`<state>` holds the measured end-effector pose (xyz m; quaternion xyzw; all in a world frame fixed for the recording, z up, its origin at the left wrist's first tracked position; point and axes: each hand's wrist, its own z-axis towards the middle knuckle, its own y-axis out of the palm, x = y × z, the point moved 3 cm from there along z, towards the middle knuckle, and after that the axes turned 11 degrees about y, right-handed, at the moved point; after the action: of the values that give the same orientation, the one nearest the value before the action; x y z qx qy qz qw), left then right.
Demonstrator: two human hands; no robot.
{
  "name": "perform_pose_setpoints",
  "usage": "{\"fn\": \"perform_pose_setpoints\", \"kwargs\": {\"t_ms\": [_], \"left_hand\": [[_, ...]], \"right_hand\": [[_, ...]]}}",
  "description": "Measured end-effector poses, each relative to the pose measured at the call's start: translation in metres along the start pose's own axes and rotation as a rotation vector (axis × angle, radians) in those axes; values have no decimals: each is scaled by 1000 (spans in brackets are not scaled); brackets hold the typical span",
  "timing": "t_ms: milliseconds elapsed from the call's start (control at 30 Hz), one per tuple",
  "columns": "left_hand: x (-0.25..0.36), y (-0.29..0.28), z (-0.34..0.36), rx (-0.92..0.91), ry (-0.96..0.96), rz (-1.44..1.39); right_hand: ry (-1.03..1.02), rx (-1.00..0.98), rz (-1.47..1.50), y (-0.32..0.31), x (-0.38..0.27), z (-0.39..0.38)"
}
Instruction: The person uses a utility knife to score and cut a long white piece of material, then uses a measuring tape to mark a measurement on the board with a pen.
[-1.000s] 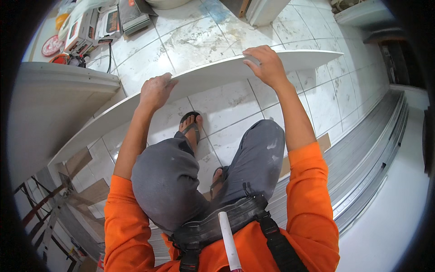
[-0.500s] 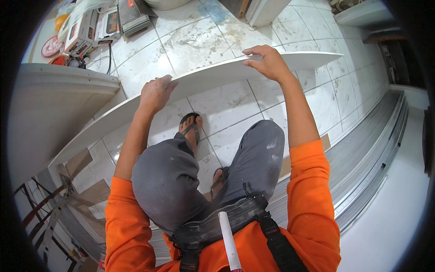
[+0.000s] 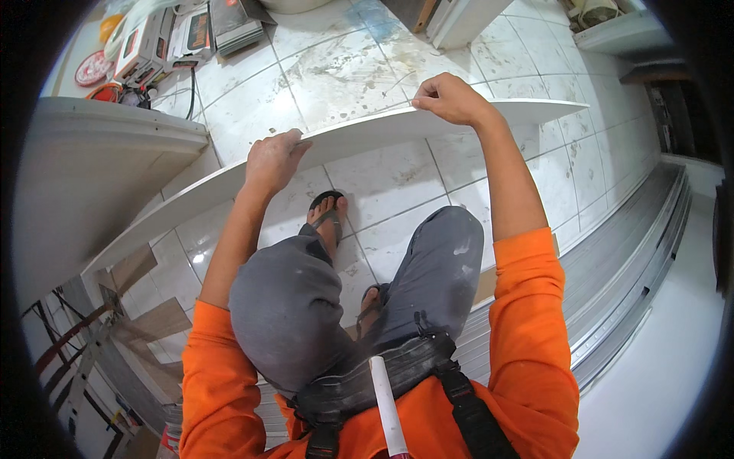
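Observation:
A long, thin white panel (image 3: 367, 136) stretches across in front of me, standing on its long edge over the tiled floor. My left hand (image 3: 274, 159) is closed over its upper edge left of the middle, the fingers mostly on the far side. Farther right, my right hand (image 3: 453, 99) pinches the same edge between thumb and curled fingers. The panel's left part runs down past a white cabinet-like piece (image 3: 115, 176). Its right end tapers to a point in this view.
Boxes (image 3: 145, 50) and a stack of grey sheets (image 3: 237, 30) lie at the far left. Long grey profiles (image 3: 619, 268) are stacked along my right. Brown board pieces (image 3: 157, 321) lie at the lower left. My sandalled foot (image 3: 327, 218) is close behind the panel.
My right hand's fingers, spread apart at the panel's edge before, have closed on it. The left hand keeps its grip. Hands and panel sit slightly farther right in the picture.

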<state>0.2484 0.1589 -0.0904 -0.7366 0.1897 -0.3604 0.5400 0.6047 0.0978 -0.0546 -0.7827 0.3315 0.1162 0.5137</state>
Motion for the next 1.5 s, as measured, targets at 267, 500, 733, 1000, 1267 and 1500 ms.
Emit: {"fn": "perform_pose_setpoints", "kwargs": {"t_ms": [267,500,733,1000,1267,1500], "left_hand": [[-2,1,-3,111,43,2],[0,0,-1,38,2,19],[7,-3,-5,50,17,5],[3,-1,-3,71,25,-3],[7,-6,-6,80,15,-16],[5,-5,-3,5,-17,28]], "right_hand": [[-46,-1,-289,-11,-28,-6],[-102,239,-235,-22,-34,-12],[-35,-48,-45,6,-4,-17],[-100,35,233,23,-7,-18],[-136,-43,239,41,-28,-16],[-532,651,-15,36,-29,-54]]}}
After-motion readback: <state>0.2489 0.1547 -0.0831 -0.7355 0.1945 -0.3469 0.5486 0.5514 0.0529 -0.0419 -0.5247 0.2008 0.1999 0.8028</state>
